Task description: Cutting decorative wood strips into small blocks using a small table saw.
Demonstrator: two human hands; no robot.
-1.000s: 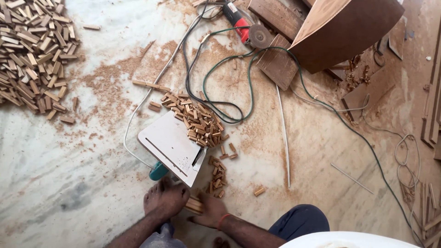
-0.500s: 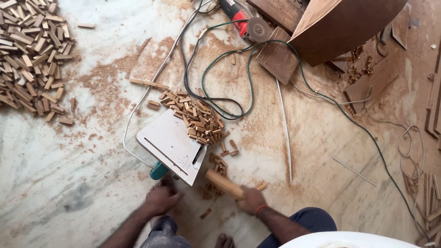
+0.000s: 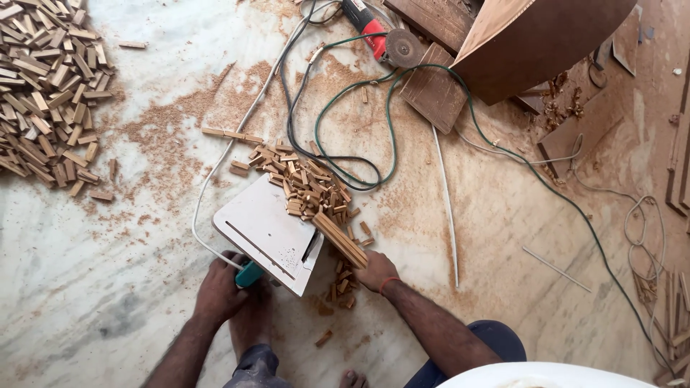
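In the lower middle of the frame the left hand is closed around the teal handle of a saw that sits under a white board. This board lies flat on the marble floor and has a long narrow slot in it. A foot is seen just below the left hand, partly hidden by it.

The right hand is a little to the right of the board. Its fingers grasp the near end of a bundle of thin wooden strips, and the bundle points up and to the left, with its far end touching the right edge of the white board.

Just above the board there is a heap of short cut wooden pieces, and some more pieces lie scattered below the right hand. A much bigger pile of wooden offcuts fills the upper left of the frame, well apart from the hands.

A green cable and a white cable run in loops over the floor in the upper middle. At the top centre lies a red angle grinder, beside a curved brown board. Sawdust covers much of the floor around the heap.
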